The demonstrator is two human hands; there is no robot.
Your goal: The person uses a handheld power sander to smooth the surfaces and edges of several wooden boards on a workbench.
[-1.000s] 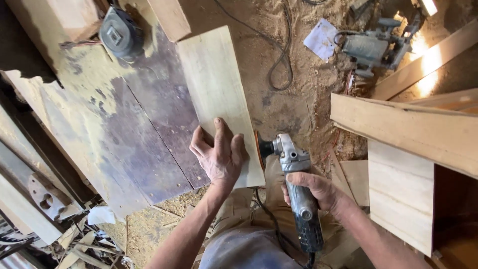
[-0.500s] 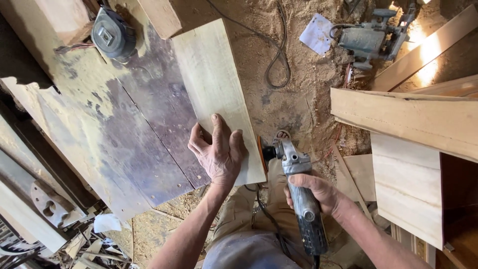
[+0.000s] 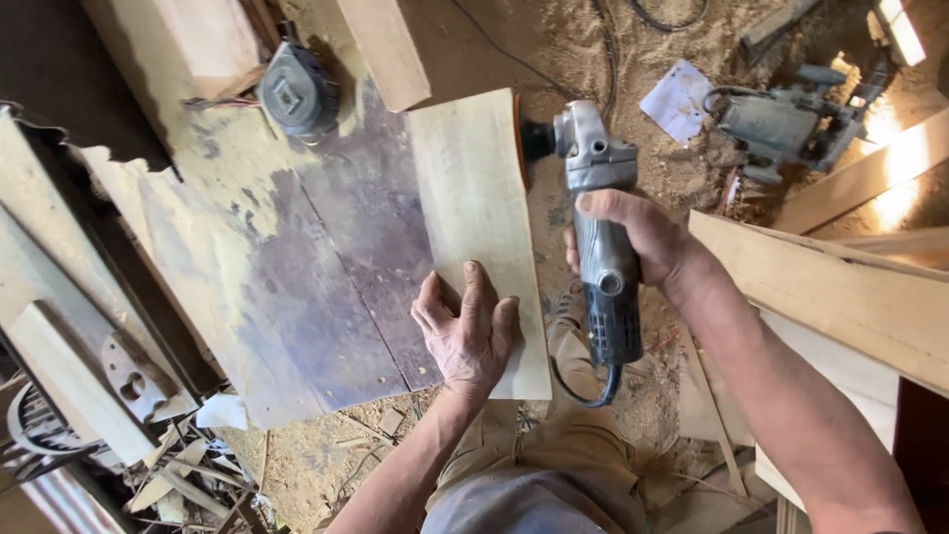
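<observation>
While the left hand (image 3: 473,333) presses spread flat on the board's (image 3: 474,203) near end, the right hand (image 3: 633,237), gripping the grinder (image 3: 598,232), works its far right edge.

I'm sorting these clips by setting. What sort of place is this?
Most likely a carpentry workshop. Sawdust covers the floor, and a pale wooden board lies on a worn workbench. The right hand holds an angle grinder at the board's edge, and another power tool sits on the floor.

The head-worn camera looks steeply down, close above the workbench (image 3: 247,247) and sawdust floor (image 3: 633,59).
</observation>
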